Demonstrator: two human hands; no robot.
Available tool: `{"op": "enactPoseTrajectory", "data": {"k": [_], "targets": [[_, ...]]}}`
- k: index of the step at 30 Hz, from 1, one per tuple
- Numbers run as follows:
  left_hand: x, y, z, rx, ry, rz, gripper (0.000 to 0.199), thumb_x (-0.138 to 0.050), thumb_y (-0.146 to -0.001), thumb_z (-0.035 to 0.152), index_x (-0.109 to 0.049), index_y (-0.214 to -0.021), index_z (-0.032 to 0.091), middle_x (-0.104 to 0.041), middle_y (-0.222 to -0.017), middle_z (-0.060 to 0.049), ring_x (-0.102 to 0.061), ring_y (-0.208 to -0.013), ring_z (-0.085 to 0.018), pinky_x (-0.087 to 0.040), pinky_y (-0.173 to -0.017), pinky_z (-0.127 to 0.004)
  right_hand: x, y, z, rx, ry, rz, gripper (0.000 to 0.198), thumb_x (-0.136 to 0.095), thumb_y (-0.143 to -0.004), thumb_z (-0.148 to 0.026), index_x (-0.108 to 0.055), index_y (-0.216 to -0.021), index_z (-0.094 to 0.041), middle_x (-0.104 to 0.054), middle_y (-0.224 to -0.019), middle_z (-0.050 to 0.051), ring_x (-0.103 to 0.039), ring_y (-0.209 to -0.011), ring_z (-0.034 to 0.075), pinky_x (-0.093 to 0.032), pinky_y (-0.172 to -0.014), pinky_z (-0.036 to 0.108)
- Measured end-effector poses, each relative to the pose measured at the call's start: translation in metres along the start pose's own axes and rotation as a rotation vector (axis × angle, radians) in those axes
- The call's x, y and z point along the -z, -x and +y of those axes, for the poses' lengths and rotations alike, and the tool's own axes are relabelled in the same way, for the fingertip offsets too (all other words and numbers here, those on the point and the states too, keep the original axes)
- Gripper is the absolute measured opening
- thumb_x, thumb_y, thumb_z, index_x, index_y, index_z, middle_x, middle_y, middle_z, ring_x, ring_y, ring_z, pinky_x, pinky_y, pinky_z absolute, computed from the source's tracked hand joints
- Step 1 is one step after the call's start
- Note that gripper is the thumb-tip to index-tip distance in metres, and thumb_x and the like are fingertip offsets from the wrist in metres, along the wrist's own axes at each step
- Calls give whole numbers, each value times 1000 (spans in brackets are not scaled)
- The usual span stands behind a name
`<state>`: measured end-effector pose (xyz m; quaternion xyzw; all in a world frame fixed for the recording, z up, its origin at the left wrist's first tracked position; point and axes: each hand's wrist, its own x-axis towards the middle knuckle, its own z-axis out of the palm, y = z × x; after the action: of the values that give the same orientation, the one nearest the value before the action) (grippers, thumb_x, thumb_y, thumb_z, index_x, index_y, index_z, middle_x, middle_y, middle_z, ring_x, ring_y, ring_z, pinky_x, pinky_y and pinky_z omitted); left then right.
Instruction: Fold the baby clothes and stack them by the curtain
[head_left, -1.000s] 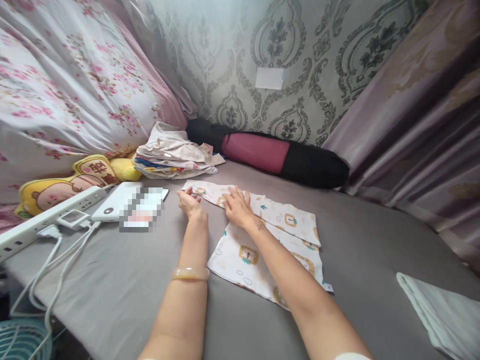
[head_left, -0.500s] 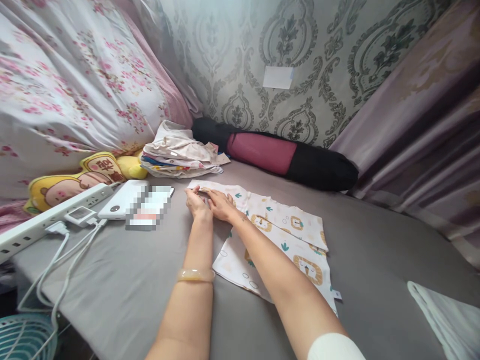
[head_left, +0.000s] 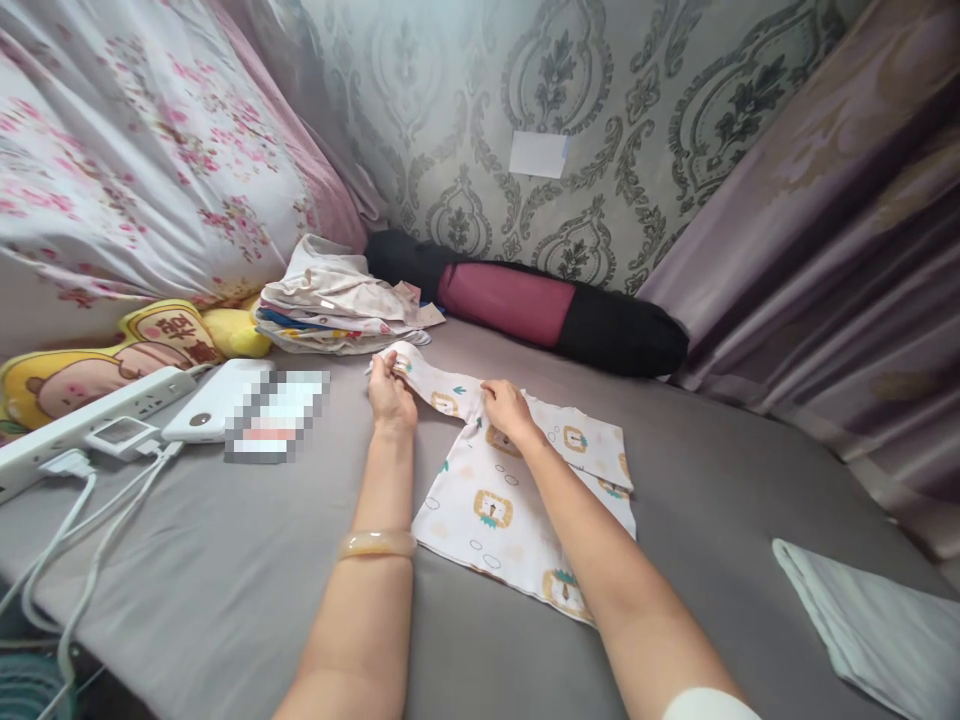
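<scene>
White printed garment (head_left: 496, 505): laid on the grey sheet (head_left: 480, 665), ahead of the person; its far side appears to be folded over the main panel; the near part is spread flat
Sleeve-like strip (head_left: 439, 390): stretched leftward beyond the panel, slightly lifted; not yet laid across it, so the garment is judged to be only partly folded
Left hand (head_left: 394, 395): apparently closed on the strip's outer end; the forearm is reached almost straight forward and ringed by a bracelet (head_left: 376, 544)
Right hand (head_left: 506, 408): fingertips pinched on cloth where strip and panel meet; the forearm is slanted across the garment from the lower right
Clothes pile (head_left: 337, 300): stacked beyond the left hand
</scene>
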<state>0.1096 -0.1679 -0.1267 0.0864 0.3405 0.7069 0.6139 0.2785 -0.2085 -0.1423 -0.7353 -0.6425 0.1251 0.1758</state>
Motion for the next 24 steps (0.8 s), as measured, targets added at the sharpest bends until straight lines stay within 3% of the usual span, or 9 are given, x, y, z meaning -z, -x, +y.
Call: {"op": "enactPoseTrajectory", "data": {"k": [3, 8, 17, 21, 24], "targets": [[-3, 6, 1, -34, 40, -124, 38, -37, -98, 43, -64, -90, 17, -67, -100, -6, -64, -92, -13, -49, -80, -23, 3, 10, 13, 47, 78, -72, 38, -40, -96, -30, -62, -126, -24, -60, -122, 10, -51, -119, 22, -36, -99, 29], [-8, 20, 6, -63, 68, -318, 36, -42, -96, 46, -66, -98, 19, -66, -114, -8, -61, -110, -17, -49, -92, -28, 2, 22, 5, 87, 152, -115, 47, -40, -95, -45, -50, -137, -28, -51, -125, 12, -45, -118, 27, -33, -100, 37], [-27, 49, -1, -20, 26, -524, 37, -39, -98, 43, -67, -107, 20, -63, -123, -9, -57, -119, -19, -49, -92, -27, -5, 17, -5, 29, 147, -66, 51, -38, -94, -47, -50, -137, -22, -49, -130, 16, -43, -124, 32, -30, -104, 45], [-32, 57, -9, 1, -44, -535, 37, -44, -96, 44, -67, -111, 20, -65, -118, -10, -57, -118, -21, -49, -92, -30, -1, 8, 5, -17, -41, -95, 44, -33, -96, -37, -56, -131, -23, -54, -133, 12, -46, -127, 27, -33, -106, 41], [-35, 61, -17, 28, -73, -591, 37, -44, -96, 44, -66, -114, 20, -66, -118, -9, -56, -120, -22, -49, -92, -31, 5, 9, 19, -121, -401, -45, 44, -32, -97, -31, -54, -133, -21, -59, -132, 7, -52, -123, 19, -39, -103, 34]]}}
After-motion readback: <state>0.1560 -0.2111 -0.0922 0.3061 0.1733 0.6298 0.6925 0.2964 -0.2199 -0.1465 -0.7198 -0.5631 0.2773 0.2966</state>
